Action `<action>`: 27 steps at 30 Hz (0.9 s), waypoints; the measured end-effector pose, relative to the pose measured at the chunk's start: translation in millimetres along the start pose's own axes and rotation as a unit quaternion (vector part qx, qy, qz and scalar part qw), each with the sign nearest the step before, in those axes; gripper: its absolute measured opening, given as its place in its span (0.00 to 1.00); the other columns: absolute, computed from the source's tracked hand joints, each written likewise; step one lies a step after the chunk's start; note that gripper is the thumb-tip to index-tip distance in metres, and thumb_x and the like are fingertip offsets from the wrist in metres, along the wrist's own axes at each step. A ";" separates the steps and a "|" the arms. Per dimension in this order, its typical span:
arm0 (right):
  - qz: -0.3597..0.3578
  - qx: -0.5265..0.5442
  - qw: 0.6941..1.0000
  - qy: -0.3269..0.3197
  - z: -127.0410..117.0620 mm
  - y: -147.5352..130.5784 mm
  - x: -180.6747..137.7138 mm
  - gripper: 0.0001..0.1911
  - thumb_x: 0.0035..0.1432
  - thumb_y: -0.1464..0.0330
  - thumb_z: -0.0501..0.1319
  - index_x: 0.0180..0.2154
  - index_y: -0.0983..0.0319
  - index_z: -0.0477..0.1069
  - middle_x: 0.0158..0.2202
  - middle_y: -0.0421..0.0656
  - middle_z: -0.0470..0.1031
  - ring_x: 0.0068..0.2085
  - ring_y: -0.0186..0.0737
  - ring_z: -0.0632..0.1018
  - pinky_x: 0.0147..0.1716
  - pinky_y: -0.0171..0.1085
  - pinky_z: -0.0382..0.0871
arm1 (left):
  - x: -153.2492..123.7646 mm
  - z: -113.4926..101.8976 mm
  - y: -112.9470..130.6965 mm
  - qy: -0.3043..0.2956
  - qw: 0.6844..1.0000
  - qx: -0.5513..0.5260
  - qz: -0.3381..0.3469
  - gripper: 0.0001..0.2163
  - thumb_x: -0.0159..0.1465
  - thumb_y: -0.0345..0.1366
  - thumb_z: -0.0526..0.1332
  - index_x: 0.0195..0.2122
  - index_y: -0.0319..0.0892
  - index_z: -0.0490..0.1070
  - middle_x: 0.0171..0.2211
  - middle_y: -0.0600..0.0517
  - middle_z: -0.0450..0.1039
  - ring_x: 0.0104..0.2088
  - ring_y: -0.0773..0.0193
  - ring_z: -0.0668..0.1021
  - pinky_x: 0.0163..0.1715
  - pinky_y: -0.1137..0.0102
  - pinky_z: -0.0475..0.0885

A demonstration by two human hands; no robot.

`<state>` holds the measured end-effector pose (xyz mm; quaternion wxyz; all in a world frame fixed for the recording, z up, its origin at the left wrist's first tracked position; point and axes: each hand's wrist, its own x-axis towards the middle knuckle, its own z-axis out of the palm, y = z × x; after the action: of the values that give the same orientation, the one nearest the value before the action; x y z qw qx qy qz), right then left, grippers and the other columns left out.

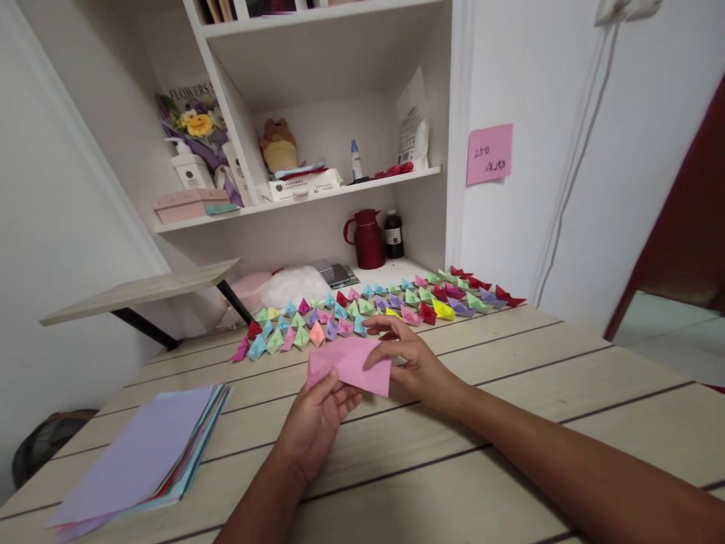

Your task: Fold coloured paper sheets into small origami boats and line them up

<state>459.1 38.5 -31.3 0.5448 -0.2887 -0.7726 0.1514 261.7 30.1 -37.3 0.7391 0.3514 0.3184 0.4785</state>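
Note:
Both hands hold a partly folded pink paper sheet (352, 364) just above the wooden table (510, 423). My left hand (315, 423) pinches its near lower edge from below. My right hand (408, 357) grips its right side, fingers curled over the top fold. Just beyond the sheet lie several small folded paper boats (362, 310) in many colours, in rows across the table's far side.
A stack of coloured paper sheets (147, 453) lies at the near left. A small raised wooden board (141, 291) stands at the far left. The shelves behind hold a red jug (367, 238), a dark bottle (393, 234), boxes and bottles. A pink note (489, 153) sticks on the wall.

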 end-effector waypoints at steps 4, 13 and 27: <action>0.023 0.008 1.000 0.015 -3.2 7.0 0.5 0.11 0.55 0.79 0.62 0.29 0.58 0.78 0.53 0.45 0.64 0.54 0.45 0.68 0.55 0.48 0.63 | 1.8 0.7 0.5 0.008 1.000 -0.016 0.008 0.12 0.64 0.37 0.60 0.45 0.37 0.72 0.38 0.44 0.79 0.37 0.61 0.80 0.46 0.64 0.73; 0.054 0.028 0.998 -0.015 1.3 5.6 -0.1 0.08 0.53 0.73 0.66 0.36 0.56 0.79 0.55 0.46 0.62 0.57 0.46 0.66 0.56 0.46 0.61 | 2.4 1.2 -0.1 -0.001 1.000 -0.010 0.012 0.14 0.65 0.39 0.59 0.48 0.37 0.70 0.40 0.42 0.79 0.40 0.58 0.81 0.48 0.60 0.72; 0.224 0.144 0.963 -0.038 4.5 11.3 -1.6 0.16 0.48 0.62 0.68 0.29 0.61 0.62 0.25 0.34 0.65 0.28 0.32 0.67 0.28 0.32 0.60 | 0.0 6.2 -0.4 0.000 0.999 0.032 0.005 0.13 0.63 0.39 0.61 0.45 0.36 0.71 0.41 0.40 0.79 0.42 0.54 0.80 0.47 0.60 0.73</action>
<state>458.5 46.8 -40.4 0.5031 -0.3670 -0.6781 0.3904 266.8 28.7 -34.2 0.7245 0.3767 0.3321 0.4720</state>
